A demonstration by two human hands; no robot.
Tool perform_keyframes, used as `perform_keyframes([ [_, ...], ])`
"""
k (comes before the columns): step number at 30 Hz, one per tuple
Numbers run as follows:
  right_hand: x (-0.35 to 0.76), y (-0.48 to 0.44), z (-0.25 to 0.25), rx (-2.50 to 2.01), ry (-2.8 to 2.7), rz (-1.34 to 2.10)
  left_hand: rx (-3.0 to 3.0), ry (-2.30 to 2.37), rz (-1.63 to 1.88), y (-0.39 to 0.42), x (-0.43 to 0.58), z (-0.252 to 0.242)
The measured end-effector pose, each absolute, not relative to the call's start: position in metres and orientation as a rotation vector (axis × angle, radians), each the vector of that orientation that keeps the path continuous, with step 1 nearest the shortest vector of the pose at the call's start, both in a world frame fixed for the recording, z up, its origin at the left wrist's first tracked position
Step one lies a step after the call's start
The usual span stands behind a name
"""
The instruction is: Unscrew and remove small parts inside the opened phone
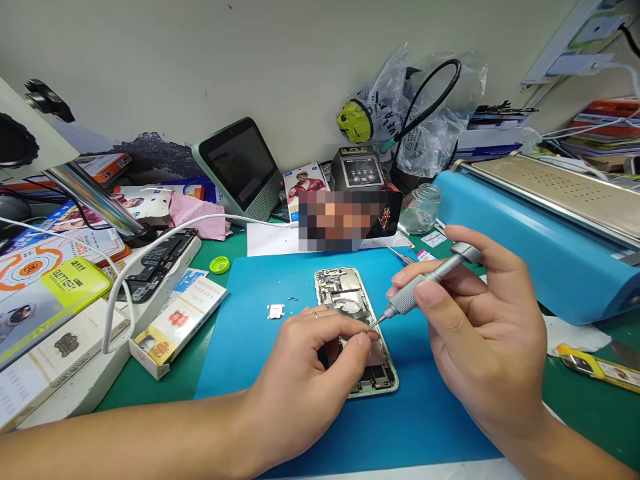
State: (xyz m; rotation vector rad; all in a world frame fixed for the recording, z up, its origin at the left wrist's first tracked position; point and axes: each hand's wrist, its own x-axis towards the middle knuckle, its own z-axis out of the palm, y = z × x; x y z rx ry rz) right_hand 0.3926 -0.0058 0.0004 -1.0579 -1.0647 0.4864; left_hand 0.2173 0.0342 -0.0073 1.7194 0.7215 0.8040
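My right hand (480, 327) grips a grey metal screwdriver (410, 295), its index finger resting by the round end cap. The driver slants down to the left, and its thin tip meets the pinched thumb and index finger of my left hand (310, 373). Whatever tiny thing may sit between those fingertips is too small to make out. Below them lies an opened phone (380, 347) with a pale green frame, its inner parts exposed; my left hand covers part of it. A small silver metal plate (275, 311) and tiny dark pieces (293, 299) lie left of the phone.
All this rests on a blue mat (235, 360). A light cardboard box (180, 320) and a green cap (219, 265) are on the left. Behind stand a smart display (245, 163) and a glass jar (421, 208). A blue machine (525, 247) and a yellow cutter (600, 367) occupy the right.
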Motion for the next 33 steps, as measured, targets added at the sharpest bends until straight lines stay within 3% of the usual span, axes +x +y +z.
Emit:
perform_keyframes([
  [33, 0.3922, -0.0069, 0.0011, -1.076, -1.105, 0.471, 1.795, 0.802, 0.775, 0.034, 0.2163, -0.0122],
])
